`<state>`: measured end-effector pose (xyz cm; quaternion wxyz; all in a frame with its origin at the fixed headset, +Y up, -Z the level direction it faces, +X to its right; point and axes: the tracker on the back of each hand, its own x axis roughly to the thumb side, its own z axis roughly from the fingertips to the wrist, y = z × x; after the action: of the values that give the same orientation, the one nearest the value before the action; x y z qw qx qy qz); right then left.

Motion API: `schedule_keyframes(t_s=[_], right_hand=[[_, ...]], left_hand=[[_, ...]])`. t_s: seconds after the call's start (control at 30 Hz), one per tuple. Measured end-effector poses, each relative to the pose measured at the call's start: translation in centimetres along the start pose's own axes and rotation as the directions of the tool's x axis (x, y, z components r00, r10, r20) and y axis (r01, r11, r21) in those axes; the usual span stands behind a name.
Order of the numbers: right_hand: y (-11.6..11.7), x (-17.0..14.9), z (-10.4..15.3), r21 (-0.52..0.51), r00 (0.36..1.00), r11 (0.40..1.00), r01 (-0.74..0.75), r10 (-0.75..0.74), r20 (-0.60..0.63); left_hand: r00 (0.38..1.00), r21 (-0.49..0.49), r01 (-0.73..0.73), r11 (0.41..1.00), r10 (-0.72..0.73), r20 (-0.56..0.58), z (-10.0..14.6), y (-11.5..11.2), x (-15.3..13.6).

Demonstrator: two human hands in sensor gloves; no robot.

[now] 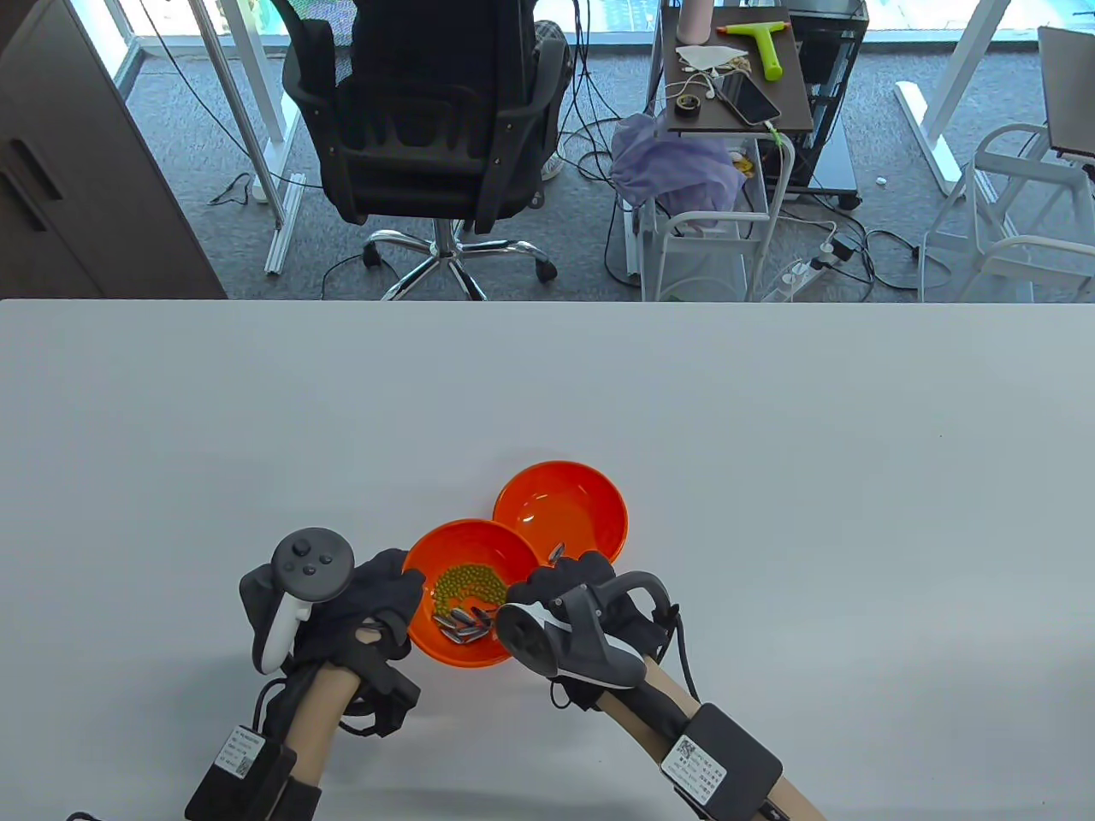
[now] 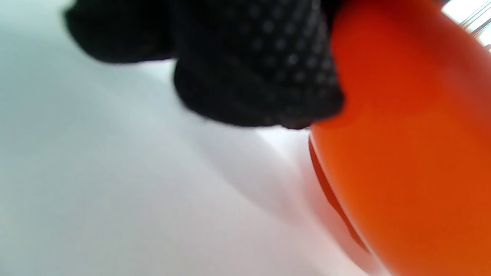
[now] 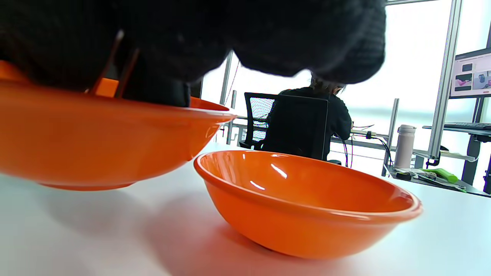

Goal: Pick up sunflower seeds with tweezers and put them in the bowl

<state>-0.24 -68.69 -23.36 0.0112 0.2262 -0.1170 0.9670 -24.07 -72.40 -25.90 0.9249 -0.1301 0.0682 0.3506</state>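
Observation:
The near orange bowl (image 1: 453, 532) holds green peas (image 1: 468, 583) and several dark sunflower seeds (image 1: 462, 624). My left hand (image 1: 402, 592) holds this bowl at its left rim; in the left wrist view its fingers (image 2: 253, 69) lie against the bowl's outer wall (image 2: 414, 153). My right hand (image 1: 539, 588) sits over the bowl's right rim and grips metal tweezers (image 1: 554, 552). In the right wrist view the tweezers' arms (image 3: 115, 57) reach down into the near bowl (image 3: 96, 145); their tips are hidden. The far orange bowl (image 1: 560, 509) is empty and also shows in the right wrist view (image 3: 307, 207).
The two bowls touch on a white table (image 1: 770, 479). Beyond its far edge stand an office chair (image 1: 428, 120) and a small cart (image 1: 736, 77) with loose items.

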Motion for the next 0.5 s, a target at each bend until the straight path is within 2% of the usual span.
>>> schedule_keyframes(t_s=[0.23, 0.5], right_hand=[[-0.5, -1.3, -0.2, -0.054, 0.996, 0.996, 0.075, -0.078, -0.051], [-1.5, -5.8, -0.4, -0.180, 0.953, 0.975, 0.130, -0.173, -0.247]], left_hand=[[1.000, -0.001, -0.002, 1.000, 0.002, -0.003, 0.0, 0.0, 0.0], [1.000, 0.001, 0.003, 1.000, -0.003, -0.011, 0.0, 0.0, -0.1]])
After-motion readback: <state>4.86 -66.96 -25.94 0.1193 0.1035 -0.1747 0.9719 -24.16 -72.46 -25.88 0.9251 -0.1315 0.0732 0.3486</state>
